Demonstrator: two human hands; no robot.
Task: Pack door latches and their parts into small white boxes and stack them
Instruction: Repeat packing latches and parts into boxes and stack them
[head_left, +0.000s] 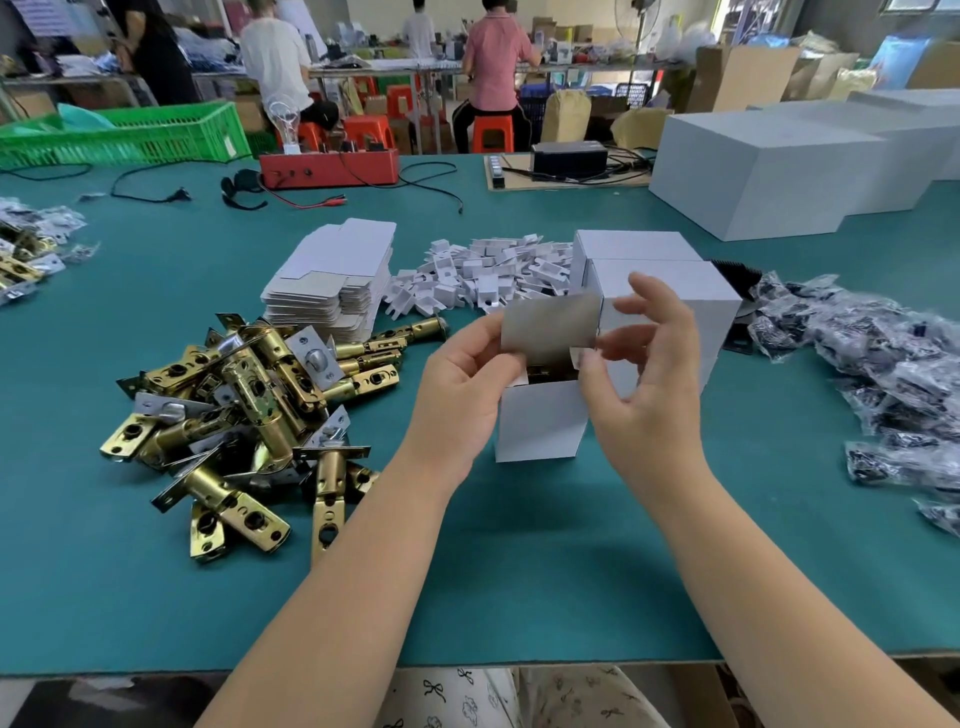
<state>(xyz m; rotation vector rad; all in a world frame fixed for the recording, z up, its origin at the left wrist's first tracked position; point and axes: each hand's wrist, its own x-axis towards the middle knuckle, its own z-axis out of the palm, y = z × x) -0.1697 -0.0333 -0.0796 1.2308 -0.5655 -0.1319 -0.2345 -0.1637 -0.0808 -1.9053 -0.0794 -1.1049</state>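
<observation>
A small white box (540, 423) stands upright on the green table, its grey-lined lid flap (550, 327) raised. Brass parts show inside the opening. My left hand (462, 379) grips the box's left top edge and the flap. My right hand (639, 374) pinches the right side flap at the opening. Behind it stand closed white boxes (670, 291), stacked together. A heap of brass door latches (249, 410) lies to the left.
Flat unfolded box blanks (332, 280) are stacked behind the latches, beside a pile of white plastic parts (483, 275). Bagged dark parts (893, 374) spread along the right. Large white cartons (789, 166), a red tester (327, 166) and cables sit farther back. People work at distant tables.
</observation>
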